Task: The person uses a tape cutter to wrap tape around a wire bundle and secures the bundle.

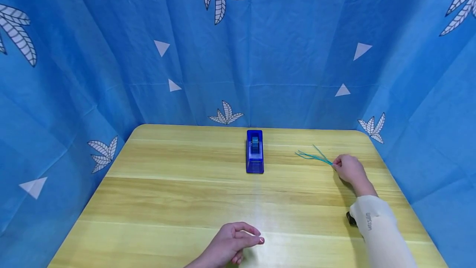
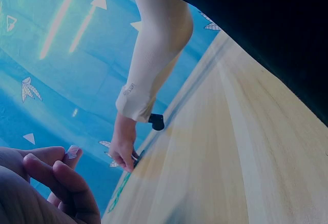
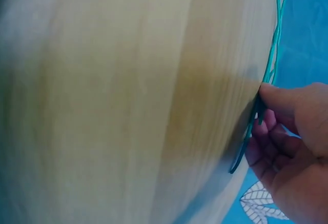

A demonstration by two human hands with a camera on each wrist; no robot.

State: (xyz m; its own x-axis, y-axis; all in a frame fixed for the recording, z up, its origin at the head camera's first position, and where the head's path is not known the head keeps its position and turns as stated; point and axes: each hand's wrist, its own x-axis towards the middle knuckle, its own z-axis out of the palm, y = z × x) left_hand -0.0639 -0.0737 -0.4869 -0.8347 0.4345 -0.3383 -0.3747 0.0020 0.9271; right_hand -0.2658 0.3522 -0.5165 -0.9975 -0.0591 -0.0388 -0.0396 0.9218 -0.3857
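Near the table's right side, my right hand (image 1: 349,169) pinches a bundle of thin teal wires (image 1: 315,157) between thumb and fingertips. The far ends of the wires fan out to the left. In the right wrist view, the thumb presses on the wires (image 3: 271,55) close over the wood, and shorter ends stick out below the fingers. My left hand (image 1: 235,243) is at the front of the table, fingers loosely curled and thumb near the index finger. A pale shiny patch shows at one fingertip in the left wrist view. A blue tape dispenser (image 1: 255,152) stands between the hands, farther back.
The wooden table (image 1: 167,202) is bordered by a blue curtain (image 1: 290,53) with leaf and triangle prints at the back and both sides. A small black device (image 1: 351,219) shows at the right sleeve's cuff.
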